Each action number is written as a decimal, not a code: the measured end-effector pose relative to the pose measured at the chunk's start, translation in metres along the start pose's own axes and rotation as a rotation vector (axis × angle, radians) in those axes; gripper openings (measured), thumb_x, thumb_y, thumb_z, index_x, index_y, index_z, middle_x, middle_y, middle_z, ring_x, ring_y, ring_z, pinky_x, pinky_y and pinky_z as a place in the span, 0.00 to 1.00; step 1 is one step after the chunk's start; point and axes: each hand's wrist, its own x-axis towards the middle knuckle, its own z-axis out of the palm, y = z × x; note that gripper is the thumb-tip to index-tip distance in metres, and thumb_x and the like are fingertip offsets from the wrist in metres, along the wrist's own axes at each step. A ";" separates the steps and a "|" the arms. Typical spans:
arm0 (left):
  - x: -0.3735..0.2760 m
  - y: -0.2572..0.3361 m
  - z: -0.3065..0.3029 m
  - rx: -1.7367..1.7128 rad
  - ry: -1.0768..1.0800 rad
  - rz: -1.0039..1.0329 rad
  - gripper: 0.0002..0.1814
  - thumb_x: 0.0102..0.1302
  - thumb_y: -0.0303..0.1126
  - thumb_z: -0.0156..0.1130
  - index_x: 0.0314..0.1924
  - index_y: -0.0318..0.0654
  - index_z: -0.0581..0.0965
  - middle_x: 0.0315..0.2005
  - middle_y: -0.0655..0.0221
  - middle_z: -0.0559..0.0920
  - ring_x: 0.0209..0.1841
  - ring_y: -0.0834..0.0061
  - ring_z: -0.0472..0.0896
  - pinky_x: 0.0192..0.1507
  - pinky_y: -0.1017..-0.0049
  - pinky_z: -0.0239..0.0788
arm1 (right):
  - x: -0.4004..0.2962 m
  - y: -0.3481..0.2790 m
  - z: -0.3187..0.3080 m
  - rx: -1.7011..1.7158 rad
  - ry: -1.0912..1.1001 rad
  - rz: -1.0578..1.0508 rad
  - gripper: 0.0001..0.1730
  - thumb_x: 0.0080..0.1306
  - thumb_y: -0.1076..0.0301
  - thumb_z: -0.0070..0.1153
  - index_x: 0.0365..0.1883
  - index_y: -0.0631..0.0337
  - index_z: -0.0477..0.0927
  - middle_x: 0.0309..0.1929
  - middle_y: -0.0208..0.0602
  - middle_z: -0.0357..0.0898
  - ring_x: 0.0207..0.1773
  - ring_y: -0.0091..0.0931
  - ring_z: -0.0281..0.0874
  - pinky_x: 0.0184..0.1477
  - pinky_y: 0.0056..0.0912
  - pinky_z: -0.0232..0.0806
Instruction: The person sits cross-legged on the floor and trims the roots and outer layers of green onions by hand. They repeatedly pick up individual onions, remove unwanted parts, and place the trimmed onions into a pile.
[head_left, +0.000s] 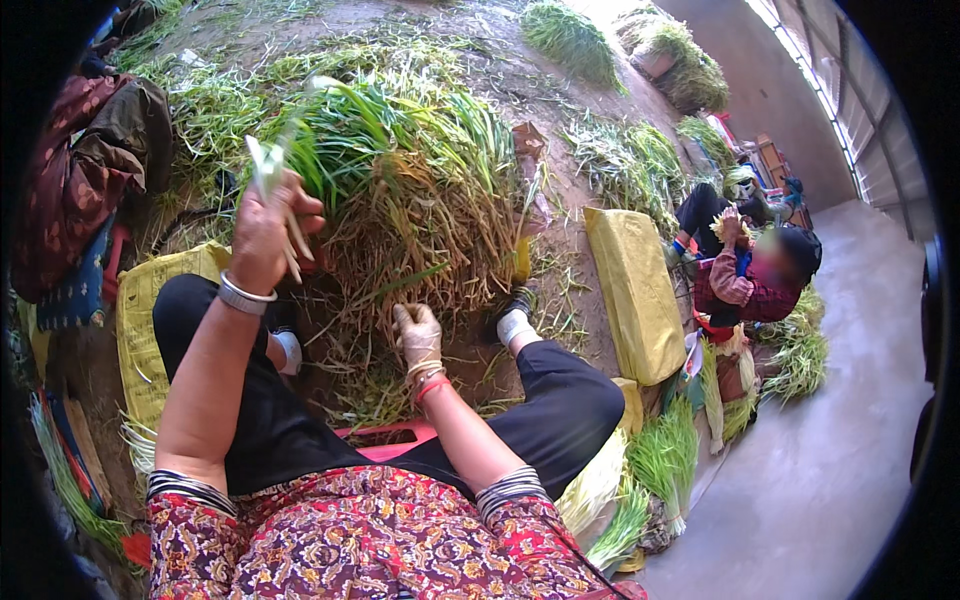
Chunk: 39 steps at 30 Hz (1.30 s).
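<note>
My left hand (271, 225), a metal bangle on its wrist, is raised at the left of the heap. It grips a few pale stalks (262, 166), whose upper ends are blurred. Directly before me lies a large heap of long-leaved greens (427, 217) resembling garlic chives; the green leaves point away and the brown, dry stem ends face me. My right hand (418, 334) wears a thin, soiled glove and has several bands around the wrist. Its fingers are curled at the near edge of the stem ends, and whether anything is pinched in them is hidden.
A yellow woven-plastic block (637, 292) stands to the right, and a yellow sack (169, 315) lies by my left knee. Bundled greens (667, 457) rest at lower right. Another person (750, 270) sits at the right, holding pale stalks. Loose leaves (225, 105) litter the floor.
</note>
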 end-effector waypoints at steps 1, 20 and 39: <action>0.007 0.006 -0.005 0.016 0.076 0.107 0.09 0.74 0.37 0.56 0.44 0.41 0.74 0.27 0.73 0.79 0.21 0.84 0.74 0.21 0.82 0.67 | 0.013 -0.003 0.003 -0.120 0.082 -0.171 0.22 0.66 0.57 0.65 0.47 0.67 0.77 0.35 0.36 0.82 0.28 0.21 0.75 0.29 0.26 0.69; -0.011 -0.090 -0.013 0.413 -0.348 -0.345 0.15 0.59 0.23 0.64 0.47 0.38 0.76 0.35 0.68 0.84 0.21 0.86 0.71 0.21 0.83 0.62 | -0.032 -0.185 0.031 0.479 -0.058 -0.367 0.04 0.70 0.69 0.56 0.37 0.60 0.79 0.29 0.29 0.82 0.16 0.14 0.68 0.15 0.15 0.57; 0.028 0.088 -0.101 -1.075 -0.565 -0.050 0.26 0.77 0.31 0.47 0.69 0.26 0.58 0.36 0.66 0.77 0.16 0.85 0.61 0.17 0.81 0.52 | -0.069 -0.012 0.027 -0.942 -0.833 -0.036 0.27 0.65 0.41 0.57 0.41 0.59 0.84 0.33 0.47 0.83 0.40 0.43 0.81 0.46 0.41 0.70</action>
